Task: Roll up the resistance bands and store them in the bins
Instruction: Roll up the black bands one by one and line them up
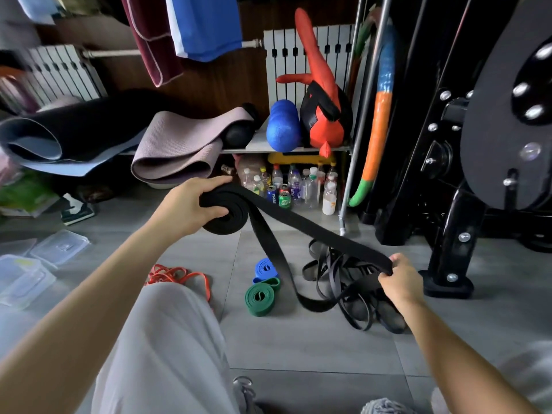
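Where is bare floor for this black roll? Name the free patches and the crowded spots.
Free: the grey tiles this side of the green roll, between the knee and the right forearm; also the strip between the orange band and the blue roll. Crowded: the black tangle and the bottles.

Both arms were bare and stretched out forward, the left one reaching further out and higher, the right one lower and off to the side. The left grip (185,204) was wrapped round the rolled-up part of the black band (230,218), thumb lying across the face of the coil and fingers curled over the top. The right grip (401,277) had the loose stretch of it pinched between thumb and curled fingers. The two were well apart, with the strap running between them.
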`<state>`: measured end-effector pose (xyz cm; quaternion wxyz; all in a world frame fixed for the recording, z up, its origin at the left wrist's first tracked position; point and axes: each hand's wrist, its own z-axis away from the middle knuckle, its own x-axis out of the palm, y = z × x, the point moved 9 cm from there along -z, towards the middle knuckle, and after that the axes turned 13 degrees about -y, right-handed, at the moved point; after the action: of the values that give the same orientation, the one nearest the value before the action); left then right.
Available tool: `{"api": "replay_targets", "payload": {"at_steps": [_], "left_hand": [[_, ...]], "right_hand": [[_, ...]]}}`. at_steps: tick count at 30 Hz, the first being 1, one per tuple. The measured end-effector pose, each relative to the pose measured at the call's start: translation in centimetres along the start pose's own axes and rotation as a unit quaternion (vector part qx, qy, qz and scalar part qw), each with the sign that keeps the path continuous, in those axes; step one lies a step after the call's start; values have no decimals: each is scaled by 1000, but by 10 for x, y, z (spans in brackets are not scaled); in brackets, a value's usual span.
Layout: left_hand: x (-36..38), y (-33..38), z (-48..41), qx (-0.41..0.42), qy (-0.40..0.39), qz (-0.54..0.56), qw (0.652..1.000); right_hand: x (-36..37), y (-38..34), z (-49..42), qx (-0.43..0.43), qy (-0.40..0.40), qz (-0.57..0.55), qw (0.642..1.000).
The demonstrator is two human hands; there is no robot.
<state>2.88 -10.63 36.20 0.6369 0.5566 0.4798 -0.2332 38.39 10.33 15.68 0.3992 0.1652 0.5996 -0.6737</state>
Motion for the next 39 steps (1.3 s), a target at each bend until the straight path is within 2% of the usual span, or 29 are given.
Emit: {"api": "replay_targets", "payload": {"at_steps": [5, 9, 12, 13, 16, 20, 22, 26, 27, 29, 32, 34, 36, 39], "left_hand": [[-6, -20, 3, -24, 17, -9, 1000], [5, -26, 1, -33, 15, 12, 999], [5, -33, -1, -49, 35, 29, 998], [3, -36, -1, -54, 43, 40, 997], [-2, -41, -1, -56, 46, 63, 995], [12, -24, -2, -28, 1, 58, 998], [24, -6, -5, -3, -22, 50, 998], [59, 33, -8, 37, -66, 39, 996], [71, 43, -8, 46, -80, 42, 995], [96, 56, -8, 60, -104, 59, 991], [125, 62, -7, 56, -133, 78, 986], [133, 62, -5, 53, -146, 77, 985], [134, 64, -1, 60, -151, 62, 985], [128, 64, 4, 66, -151, 50, 985]], "right_hand": [[-9, 14, -7, 30, -6, 40, 999], [-4, 18, -17, 56, -24, -100, 993], [-9, 18, -17, 51, -12, -119, 992], [-10, 18, -16, 45, -14, -99, 994], [-9, 20, -14, 35, -50, 56, 997], [15, 34, -7, 88, -164, 58, 981], [24, 35, 0, 98, -217, 104, 966], [32, 17, 9, 63, -252, 181, 948], [32, 5, 11, 33, -247, 170, 953], [34, -30, 17, -47, -256, 62, 964], [40, -82, 33, -135, -314, -129, 931], [44, -106, 41, -168, -332, -212, 904], [51, -126, 49, -202, -345, -237, 885], [54, -144, 55, -240, -318, -232, 887]]}}
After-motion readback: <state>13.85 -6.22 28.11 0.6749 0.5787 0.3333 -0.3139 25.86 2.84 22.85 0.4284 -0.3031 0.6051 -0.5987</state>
